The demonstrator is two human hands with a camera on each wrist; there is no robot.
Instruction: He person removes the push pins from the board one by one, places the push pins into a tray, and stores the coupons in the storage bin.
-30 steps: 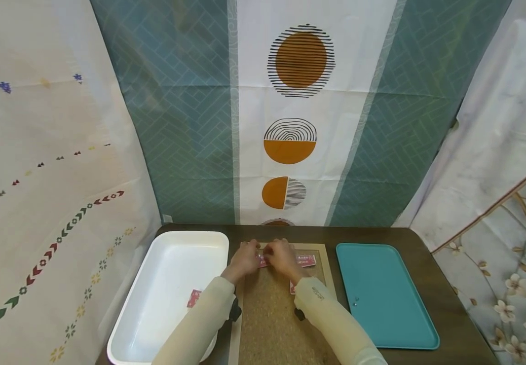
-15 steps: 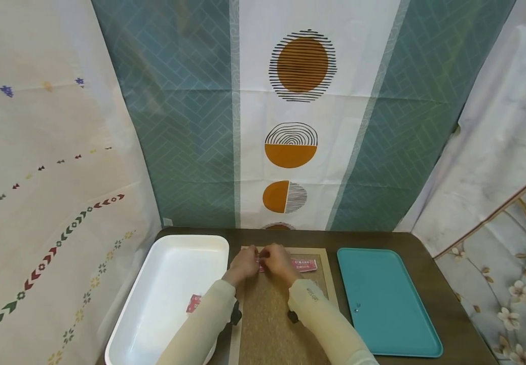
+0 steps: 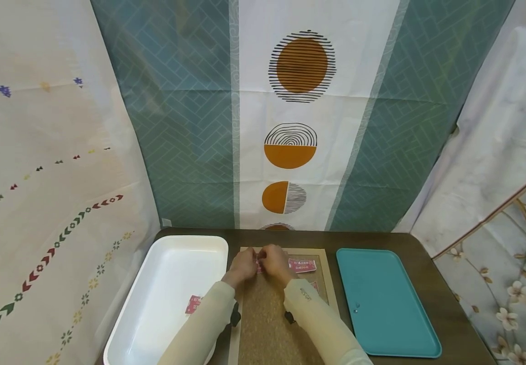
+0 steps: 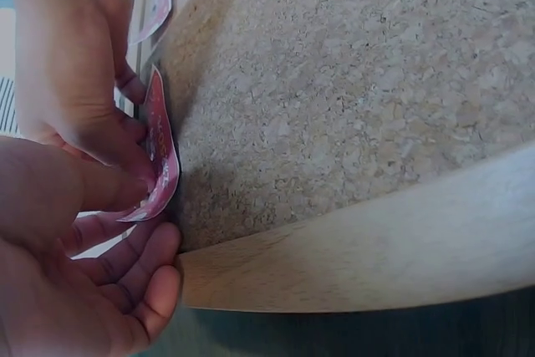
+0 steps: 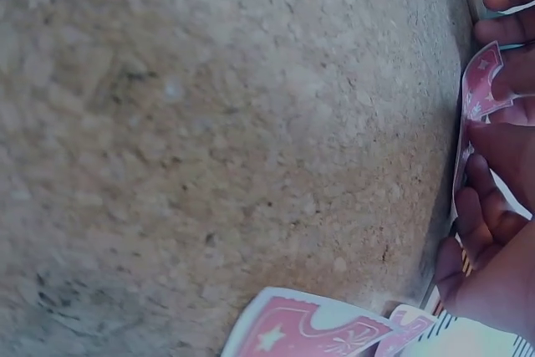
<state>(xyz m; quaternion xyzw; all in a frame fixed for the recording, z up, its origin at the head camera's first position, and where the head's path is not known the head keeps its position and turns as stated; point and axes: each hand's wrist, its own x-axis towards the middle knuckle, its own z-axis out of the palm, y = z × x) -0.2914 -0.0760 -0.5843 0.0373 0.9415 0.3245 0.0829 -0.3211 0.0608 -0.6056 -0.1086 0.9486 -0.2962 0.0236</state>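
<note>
Right fingers (image 5: 474, 221) shifted; strip (image 4: 167, 144) seemingly crosswise.

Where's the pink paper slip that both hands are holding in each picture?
Head: low down, near the middle; the pink slip peeks out between the left hand and the right hand.
Left wrist: toward the left side, about halfway down, the pink slip looks curved.
Right wrist: near the right edge, mostly in the upper half, the pink slip bends.
Shared landmark: the speckled brown cork board.
</note>
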